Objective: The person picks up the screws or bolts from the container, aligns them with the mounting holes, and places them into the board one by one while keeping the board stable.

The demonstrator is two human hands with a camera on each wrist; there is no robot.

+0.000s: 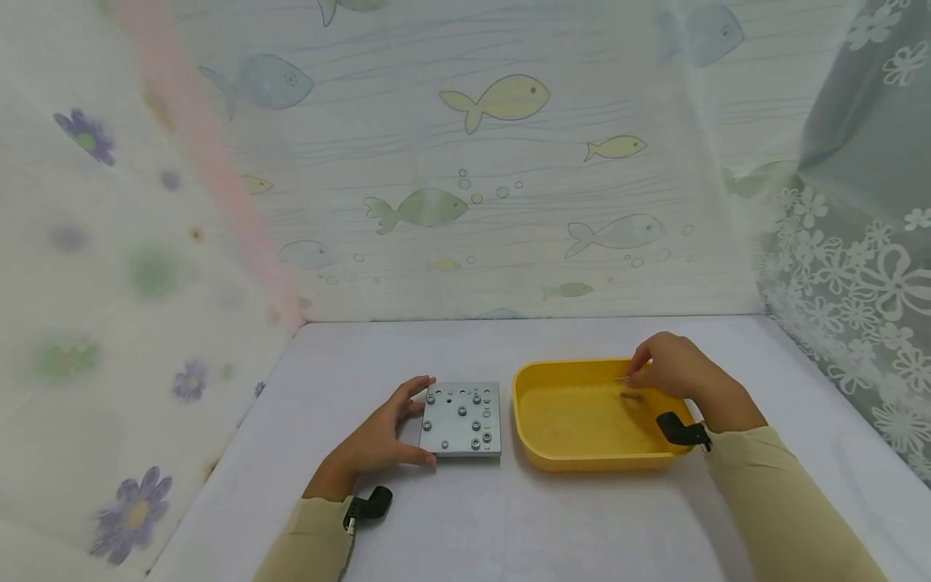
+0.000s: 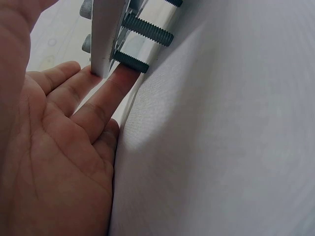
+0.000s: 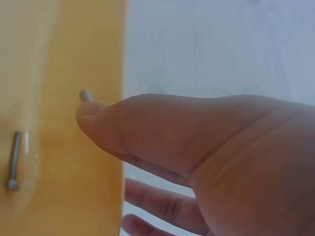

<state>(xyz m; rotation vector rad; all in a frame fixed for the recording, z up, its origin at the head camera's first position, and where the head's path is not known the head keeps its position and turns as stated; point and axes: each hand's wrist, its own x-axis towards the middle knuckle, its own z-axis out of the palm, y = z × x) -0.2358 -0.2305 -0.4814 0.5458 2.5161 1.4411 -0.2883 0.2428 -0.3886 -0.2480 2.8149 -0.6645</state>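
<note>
A square metal plate (image 1: 451, 432) with several socket-head screws in it is on the white table, left of a yellow tray (image 1: 567, 420). My left hand (image 1: 381, 432) grips the plate by its left side, thumb at the near edge and fingers toward the far edge. In the left wrist view, threaded screw shanks (image 2: 147, 29) stick out beneath the plate, and one fingertip touches a shank. Over the tray's right part, my right hand (image 1: 672, 372) pinches a small screw (image 3: 85, 94) between thumb and fingers; only its tip shows. Another screw (image 3: 14, 160) lies on the tray floor.
The tray's raised rim (image 1: 604, 465) stands close to the plate's right side. A fish-print curtain (image 1: 494, 202) hangs behind the table, with flowered cloth (image 1: 138, 509) on the left and a lace-flower curtain (image 1: 873, 283) on the right.
</note>
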